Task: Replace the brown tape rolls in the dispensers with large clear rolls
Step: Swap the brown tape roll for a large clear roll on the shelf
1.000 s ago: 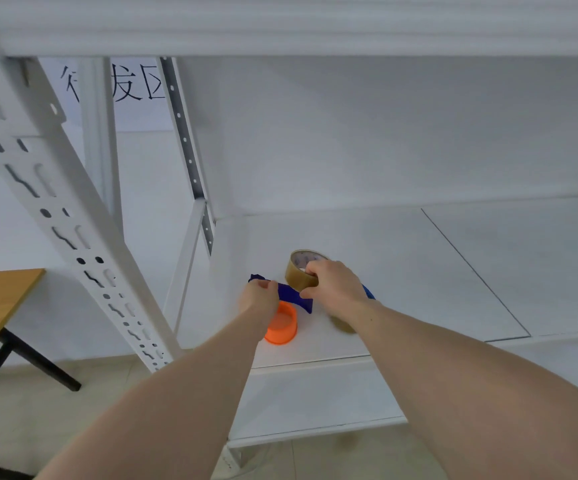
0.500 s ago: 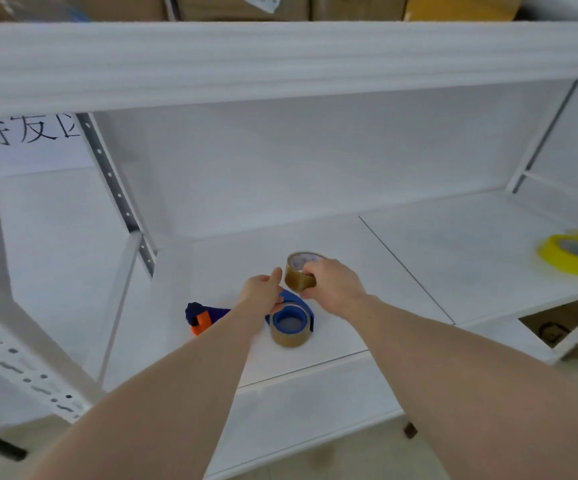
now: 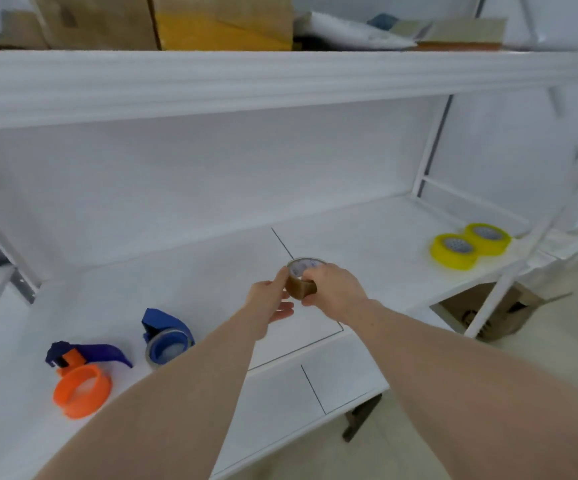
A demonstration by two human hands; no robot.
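From the head view, I am watching the right hand (image 3: 336, 289) gripping a brown tape roll (image 3: 302, 284) above the white shelf (image 3: 211, 271), fingers curled round its rim. The left hand (image 3: 269, 299) is touching the roll's near side with thumb raised and fingers relaxed beneath. A blue dispenser (image 3: 166, 337) and an orange-wheeled dispenser (image 3: 81, 379) are lying at left; two yellow-tinted rolls (image 3: 469, 245) are sitting far right.

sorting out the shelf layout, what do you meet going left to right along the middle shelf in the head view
orange-wheeled dispenser → blue dispenser → left hand → brown tape roll → right hand → two yellow tape rolls
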